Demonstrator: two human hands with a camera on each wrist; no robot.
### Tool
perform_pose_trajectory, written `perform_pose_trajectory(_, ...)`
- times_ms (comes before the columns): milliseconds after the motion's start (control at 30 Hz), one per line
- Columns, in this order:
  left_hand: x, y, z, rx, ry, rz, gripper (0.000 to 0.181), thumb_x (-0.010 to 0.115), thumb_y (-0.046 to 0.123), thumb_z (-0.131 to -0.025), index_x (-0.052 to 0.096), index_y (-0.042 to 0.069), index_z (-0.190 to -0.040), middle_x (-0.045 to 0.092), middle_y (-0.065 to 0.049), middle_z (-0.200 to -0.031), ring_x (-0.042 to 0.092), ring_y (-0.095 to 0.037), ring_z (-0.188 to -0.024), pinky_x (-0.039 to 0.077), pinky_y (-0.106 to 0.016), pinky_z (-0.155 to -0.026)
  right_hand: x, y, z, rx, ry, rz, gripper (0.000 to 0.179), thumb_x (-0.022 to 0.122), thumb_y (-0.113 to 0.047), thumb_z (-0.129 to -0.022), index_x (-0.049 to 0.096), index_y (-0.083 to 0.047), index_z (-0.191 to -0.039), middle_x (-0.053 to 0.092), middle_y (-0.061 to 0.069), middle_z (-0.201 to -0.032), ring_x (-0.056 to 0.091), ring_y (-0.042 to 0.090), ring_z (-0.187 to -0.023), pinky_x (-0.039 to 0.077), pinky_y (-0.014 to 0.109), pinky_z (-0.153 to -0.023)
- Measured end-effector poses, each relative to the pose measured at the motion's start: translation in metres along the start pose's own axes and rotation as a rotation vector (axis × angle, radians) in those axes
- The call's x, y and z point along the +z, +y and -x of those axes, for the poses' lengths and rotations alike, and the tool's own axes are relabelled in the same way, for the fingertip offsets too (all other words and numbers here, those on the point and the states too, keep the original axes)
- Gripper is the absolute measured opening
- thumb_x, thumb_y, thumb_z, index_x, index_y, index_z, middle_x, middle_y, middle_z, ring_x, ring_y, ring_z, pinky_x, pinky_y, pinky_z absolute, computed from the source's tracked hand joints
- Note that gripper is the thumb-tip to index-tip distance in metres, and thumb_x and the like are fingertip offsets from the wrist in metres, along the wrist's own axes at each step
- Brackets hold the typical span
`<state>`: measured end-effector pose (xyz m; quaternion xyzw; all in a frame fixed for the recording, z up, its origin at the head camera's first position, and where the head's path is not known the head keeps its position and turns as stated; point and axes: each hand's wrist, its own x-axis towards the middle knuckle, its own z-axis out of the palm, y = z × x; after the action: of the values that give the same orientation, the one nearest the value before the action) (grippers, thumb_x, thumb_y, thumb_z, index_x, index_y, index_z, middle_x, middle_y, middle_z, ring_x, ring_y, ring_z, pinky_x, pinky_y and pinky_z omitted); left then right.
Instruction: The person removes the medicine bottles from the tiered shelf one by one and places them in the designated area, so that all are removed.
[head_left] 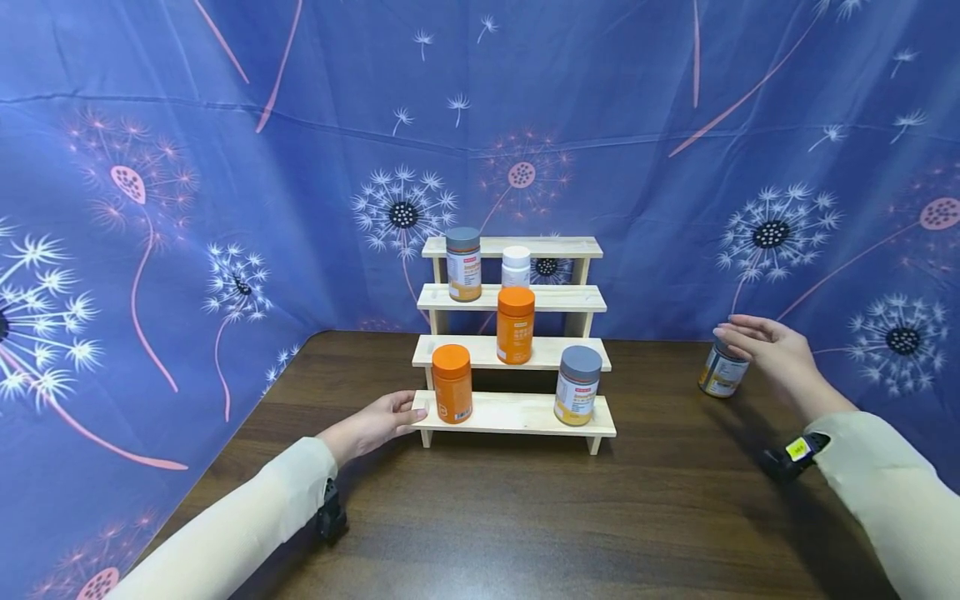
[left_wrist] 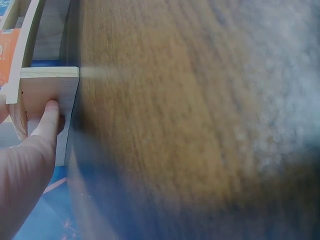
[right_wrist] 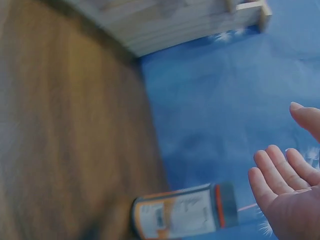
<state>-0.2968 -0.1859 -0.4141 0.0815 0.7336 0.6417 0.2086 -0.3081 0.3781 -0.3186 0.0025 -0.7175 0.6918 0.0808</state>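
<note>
A pale wooden stepped shelf (head_left: 513, 414) stands on the brown table. My left hand (head_left: 378, 425) grips the left end of its lowest step, the thumb on top. In the left wrist view a finger (left_wrist: 49, 120) presses against the wood of the shelf (left_wrist: 50, 73) below that step. At the far right, a grey-lidded bottle (head_left: 722, 377) with a white and yellow label is on the table. My right hand (head_left: 780, 354) is beside its lid. The right wrist view shows this hand (right_wrist: 295, 200) with fingers spread, apart from the bottle (right_wrist: 182, 212).
On the lowest step are an orange bottle (head_left: 453, 387) and a grey-lidded bottle (head_left: 577, 390). Another orange bottle (head_left: 515, 329) stands one step up. Higher are a grey-lidded bottle (head_left: 464, 271) and a small white bottle (head_left: 516, 265). A blue dandelion-print cloth (head_left: 637, 208) hangs behind.
</note>
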Motion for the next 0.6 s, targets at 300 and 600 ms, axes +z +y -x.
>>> perform_pose_trajectory(300, -0.001, -0.002, 0.0, 0.024, -0.048, 0.027, 0.054, 0.05, 0.009, -0.101, 0.026, -0.017, -0.142, 0.056, -0.018, -0.125, 0.061, -0.009, -0.1, 0.043, -0.042, -0.11, 0.008, -0.015, -0.008, -0.021, -0.014, -0.136, 0.025, 0.072, -0.011, -0.087, 0.059, -0.019, -0.107, 0.072, -0.016, -0.087, 0.067, -0.004, -0.081, 0.056, 0.011, -0.069)
perform_pose_trajectory(600, -0.001, -0.002, 0.0, 0.019, -0.048, 0.024, 0.052, 0.05, 0.009, -0.101, 0.029, -0.016, -0.142, 0.058, -0.019, -0.125, 0.062, -0.01, -0.1, 0.039, -0.049, -0.112, 0.02, -0.021, -0.012, 0.009, -0.026, -0.084, 0.034, 0.074, -0.016, -0.086, 0.055, -0.018, -0.114, 0.07, -0.02, -0.088, 0.066, -0.005, -0.083, 0.055, 0.01, -0.071)
